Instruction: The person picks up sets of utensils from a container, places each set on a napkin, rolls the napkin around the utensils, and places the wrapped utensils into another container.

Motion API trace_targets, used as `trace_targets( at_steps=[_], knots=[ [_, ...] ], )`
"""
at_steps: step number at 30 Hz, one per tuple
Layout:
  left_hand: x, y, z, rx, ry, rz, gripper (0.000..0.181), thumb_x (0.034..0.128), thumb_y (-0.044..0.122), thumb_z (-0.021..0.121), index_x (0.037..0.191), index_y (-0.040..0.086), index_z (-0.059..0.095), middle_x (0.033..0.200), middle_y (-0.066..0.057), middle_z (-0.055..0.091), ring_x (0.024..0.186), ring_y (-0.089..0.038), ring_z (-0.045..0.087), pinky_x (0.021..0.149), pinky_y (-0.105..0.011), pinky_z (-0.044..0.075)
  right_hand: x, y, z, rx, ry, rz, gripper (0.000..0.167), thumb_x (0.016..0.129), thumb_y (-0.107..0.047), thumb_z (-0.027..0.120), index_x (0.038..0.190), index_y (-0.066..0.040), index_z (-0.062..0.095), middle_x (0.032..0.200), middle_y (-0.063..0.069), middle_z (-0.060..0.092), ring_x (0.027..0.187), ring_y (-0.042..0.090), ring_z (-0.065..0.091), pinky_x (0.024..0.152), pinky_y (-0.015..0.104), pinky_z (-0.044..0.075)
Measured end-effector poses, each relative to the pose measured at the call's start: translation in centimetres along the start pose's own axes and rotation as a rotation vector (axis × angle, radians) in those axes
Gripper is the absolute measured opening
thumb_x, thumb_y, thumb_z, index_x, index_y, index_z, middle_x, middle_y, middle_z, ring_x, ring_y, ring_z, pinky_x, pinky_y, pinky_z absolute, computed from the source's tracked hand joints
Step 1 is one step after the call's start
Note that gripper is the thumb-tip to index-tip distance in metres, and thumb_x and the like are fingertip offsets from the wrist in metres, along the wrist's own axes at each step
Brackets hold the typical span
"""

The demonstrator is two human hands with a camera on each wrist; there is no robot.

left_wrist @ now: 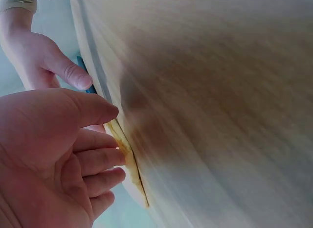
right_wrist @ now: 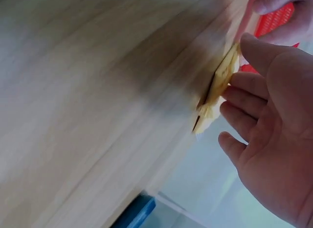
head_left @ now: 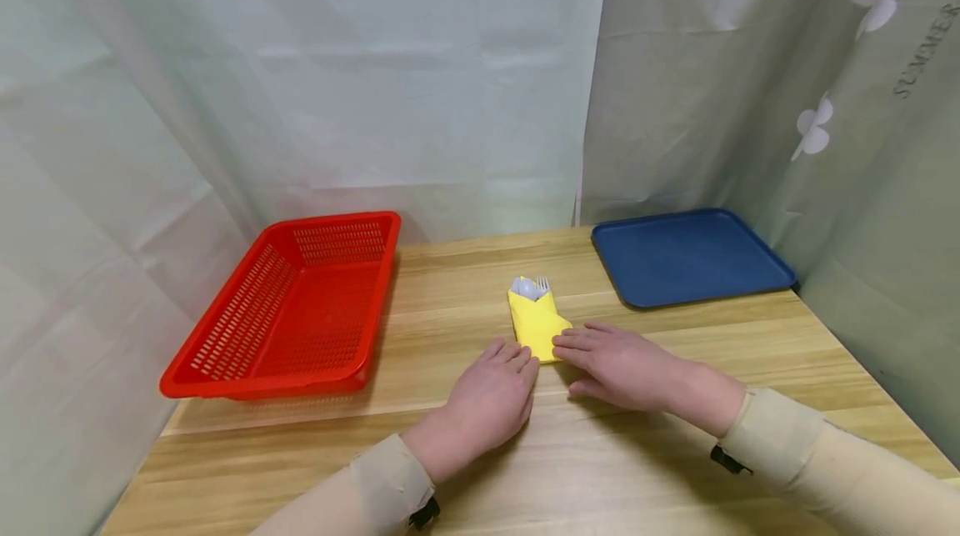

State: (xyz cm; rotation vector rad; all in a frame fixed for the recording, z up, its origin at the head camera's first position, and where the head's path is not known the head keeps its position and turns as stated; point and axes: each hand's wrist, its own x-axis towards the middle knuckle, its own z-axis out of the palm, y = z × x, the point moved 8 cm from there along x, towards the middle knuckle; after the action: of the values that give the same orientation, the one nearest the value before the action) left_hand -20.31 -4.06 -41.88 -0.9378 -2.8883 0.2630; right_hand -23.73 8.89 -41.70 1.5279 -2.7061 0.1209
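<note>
A yellow napkin (head_left: 537,326), folded into a pouch, lies flat on the wooden table. From its far end stick out a pale plastic spoon (head_left: 528,288), a fork (head_left: 543,284) and a third pale utensil whose kind I cannot tell. My left hand (head_left: 491,390) touches the near left corner of the napkin with extended fingers. On the other side, the fingertips of my right hand (head_left: 618,365) rest on its right edge, fingers nearly straight. Both wrist views show the napkin's thin edge (left_wrist: 128,157) at the fingertips, with neither palm closed around it.
To the left stands a red plastic basket (head_left: 360,353) with slotted walls. A blue tray (head_left: 690,257) lies at the back right of the table (head_left: 450,303). Pale curtains (head_left: 420,86) hang behind and along both sides.
</note>
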Motion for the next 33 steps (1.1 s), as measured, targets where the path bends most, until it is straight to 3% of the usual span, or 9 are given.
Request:
trace_targets(
  at_steps=[15,25,30,33],
  knots=[
    [-0.2,-0.1,0.3,-0.059,-0.019,-0.018,0.041,0.1096,0.03,0.066,0.145,0.009,0.067,0.152,-0.008,0.067,0.144,-0.026,0.06,0.126,-0.048,0.039,-0.4,-0.6,0.6,0.032,0.025,-0.026,0.059,0.107,-0.034,0.076,0.155,-0.003,0.062,0.16,0.012,0.059,0.149,0.028,0.056,0.124,0.053,0.04],
    [-1.3,-0.5,0.2,-0.086,-0.033,-0.019,0.043,0.1083,0.034,0.069,0.146,0.012,0.068,0.153,-0.005,0.066,0.145,-0.026,0.06,0.123,-0.053,0.041,-0.1,-0.6,0.2,0.05,0.034,-0.035,0.057,0.107,-0.034,0.076,0.153,-0.003,0.064,0.159,0.013,0.06,0.148,0.028,0.057,0.124,0.054,0.041],
    [-1.6,-1.3,-0.3,-0.162,0.009,-0.034,0.035,0.1062,0.033,0.073,0.134,0.012,0.071,0.139,-0.005,0.074,0.134,-0.028,0.067,0.117,-0.051,0.048,0.0,-0.4,0.2,0.047,0.028,-0.029,0.058,0.106,-0.035,0.076,0.153,-0.003,0.064,0.159,0.013,0.061,0.148,0.029,0.057,0.124,0.053,0.041],
    [-1.3,-2.5,-0.5,-0.264,0.05,-0.102,0.036,0.1065,0.03,0.074,0.134,0.007,0.072,0.132,-0.009,0.076,0.126,-0.029,0.07,0.111,-0.048,0.054,0.0,-0.4,0.2,0.05,0.024,-0.029,0.058,0.106,-0.035,0.076,0.153,-0.003,0.064,0.159,0.013,0.061,0.148,0.029,0.057,0.124,0.053,0.04]
  ],
)
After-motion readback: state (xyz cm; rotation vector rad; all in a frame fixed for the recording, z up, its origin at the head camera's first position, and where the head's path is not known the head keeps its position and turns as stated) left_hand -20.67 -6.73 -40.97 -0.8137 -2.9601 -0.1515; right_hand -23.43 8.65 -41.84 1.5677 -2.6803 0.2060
